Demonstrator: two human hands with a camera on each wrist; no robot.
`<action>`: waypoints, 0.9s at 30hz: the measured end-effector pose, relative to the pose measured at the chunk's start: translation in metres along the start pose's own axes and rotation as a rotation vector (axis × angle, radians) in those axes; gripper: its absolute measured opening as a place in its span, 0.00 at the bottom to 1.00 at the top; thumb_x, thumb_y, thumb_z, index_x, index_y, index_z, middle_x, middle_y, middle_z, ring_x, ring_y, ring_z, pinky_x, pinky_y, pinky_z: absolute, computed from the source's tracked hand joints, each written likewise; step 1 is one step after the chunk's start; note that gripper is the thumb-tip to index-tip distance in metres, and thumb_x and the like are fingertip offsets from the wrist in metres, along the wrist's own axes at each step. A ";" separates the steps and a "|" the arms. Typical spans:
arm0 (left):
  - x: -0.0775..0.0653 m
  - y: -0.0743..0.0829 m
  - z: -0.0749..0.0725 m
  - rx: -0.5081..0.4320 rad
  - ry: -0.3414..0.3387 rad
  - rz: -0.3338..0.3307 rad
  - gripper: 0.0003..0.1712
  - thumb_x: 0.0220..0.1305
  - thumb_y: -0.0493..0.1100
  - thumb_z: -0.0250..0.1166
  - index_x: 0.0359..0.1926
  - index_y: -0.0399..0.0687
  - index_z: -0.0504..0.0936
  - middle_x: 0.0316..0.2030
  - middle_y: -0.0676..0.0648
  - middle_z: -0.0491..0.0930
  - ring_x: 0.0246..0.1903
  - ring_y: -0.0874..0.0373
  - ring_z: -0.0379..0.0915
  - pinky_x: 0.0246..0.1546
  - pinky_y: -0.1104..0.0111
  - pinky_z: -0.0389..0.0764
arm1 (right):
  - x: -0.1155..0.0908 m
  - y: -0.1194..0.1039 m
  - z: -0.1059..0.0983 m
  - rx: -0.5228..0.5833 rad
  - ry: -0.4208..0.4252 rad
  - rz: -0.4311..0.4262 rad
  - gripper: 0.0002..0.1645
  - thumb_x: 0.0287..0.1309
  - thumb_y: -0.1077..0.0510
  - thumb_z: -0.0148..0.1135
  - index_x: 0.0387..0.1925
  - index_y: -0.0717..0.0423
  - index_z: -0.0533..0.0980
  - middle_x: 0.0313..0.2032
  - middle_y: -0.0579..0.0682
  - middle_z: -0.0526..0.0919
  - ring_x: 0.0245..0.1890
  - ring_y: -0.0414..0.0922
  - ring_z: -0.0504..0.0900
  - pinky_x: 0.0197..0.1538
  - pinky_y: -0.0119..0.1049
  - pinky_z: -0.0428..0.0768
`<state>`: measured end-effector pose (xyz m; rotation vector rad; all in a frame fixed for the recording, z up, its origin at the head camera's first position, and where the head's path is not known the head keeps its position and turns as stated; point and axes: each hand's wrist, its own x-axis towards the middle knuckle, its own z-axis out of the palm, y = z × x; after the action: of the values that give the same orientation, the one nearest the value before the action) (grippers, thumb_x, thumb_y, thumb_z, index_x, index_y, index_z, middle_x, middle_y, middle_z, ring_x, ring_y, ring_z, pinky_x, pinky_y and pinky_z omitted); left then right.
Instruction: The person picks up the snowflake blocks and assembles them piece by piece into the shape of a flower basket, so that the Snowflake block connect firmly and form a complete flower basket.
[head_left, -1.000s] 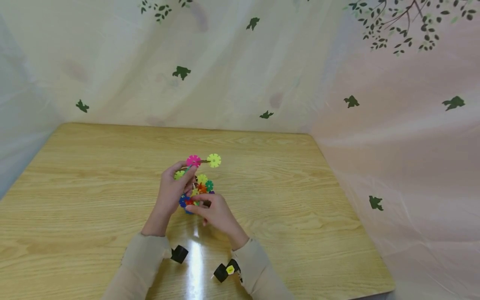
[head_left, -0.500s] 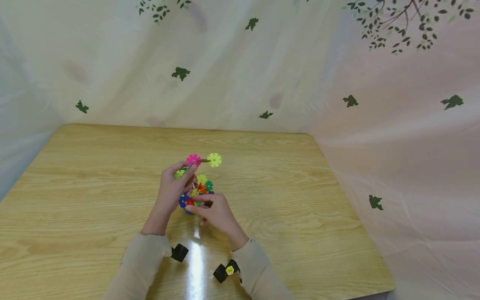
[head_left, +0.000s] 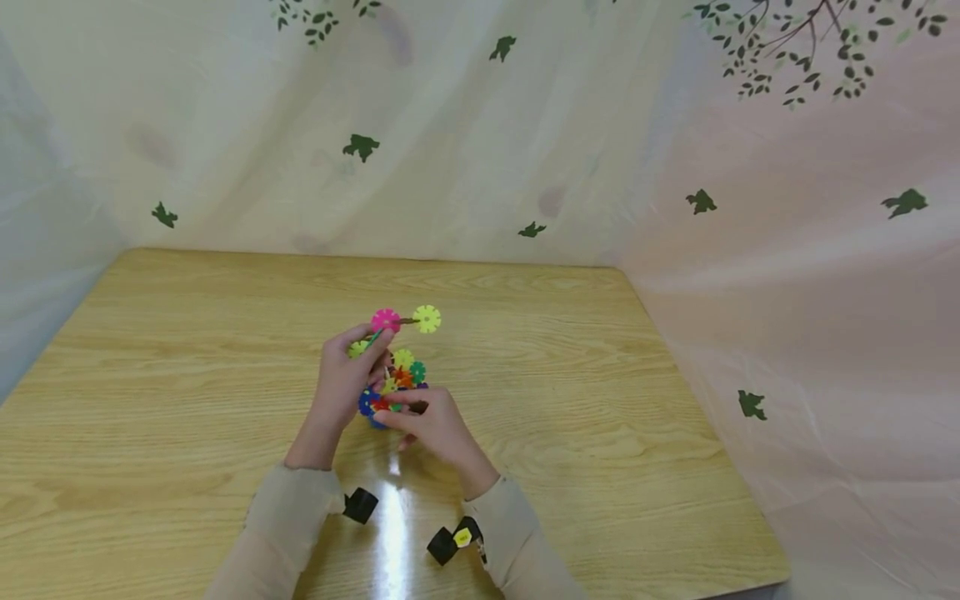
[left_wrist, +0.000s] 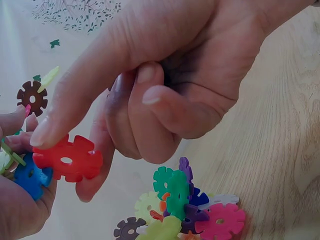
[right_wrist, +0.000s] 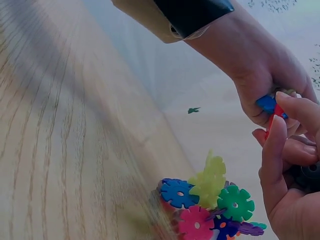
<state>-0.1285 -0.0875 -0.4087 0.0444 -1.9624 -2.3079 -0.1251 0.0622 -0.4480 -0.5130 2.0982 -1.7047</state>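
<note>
My left hand (head_left: 341, 383) grips a chain of toothed plastic snowflake discs. At its far end, a pink disc (head_left: 386, 321) and a yellow disc (head_left: 427, 318) stick out past the fingers, joined by a brown disc (left_wrist: 32, 99) seen edge-on from the head. A blue disc (left_wrist: 33, 176) sits at the near end, inside the left fingers. Between thumb and index finger, my right hand (head_left: 438, 425) pinches a red disc (left_wrist: 75, 162) right against the blue one. The right hand's other fingers curl inward in the left wrist view.
Below and behind the hands, a cluster of colourful snowflake discs (right_wrist: 196, 223) lies on the wooden table (head_left: 570, 433). Black blocks (head_left: 361, 506) hang at both sleeve cuffs. A pale curtain (head_left: 450, 125) printed with leaves and birds stands behind the table's far edge.
</note>
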 end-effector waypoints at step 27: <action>0.003 -0.002 -0.003 -0.059 0.070 -0.066 0.12 0.69 0.48 0.59 0.42 0.43 0.80 0.14 0.55 0.70 0.11 0.66 0.59 0.13 0.78 0.66 | -0.001 -0.006 0.003 -0.051 0.008 -0.009 0.19 0.57 0.56 0.69 0.47 0.64 0.82 0.23 0.72 0.79 0.25 0.68 0.82 0.27 0.38 0.85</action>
<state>-0.1316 -0.0904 -0.4113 0.1839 -1.8858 -2.3695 -0.1226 0.0590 -0.4423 -0.5320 2.1526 -1.6649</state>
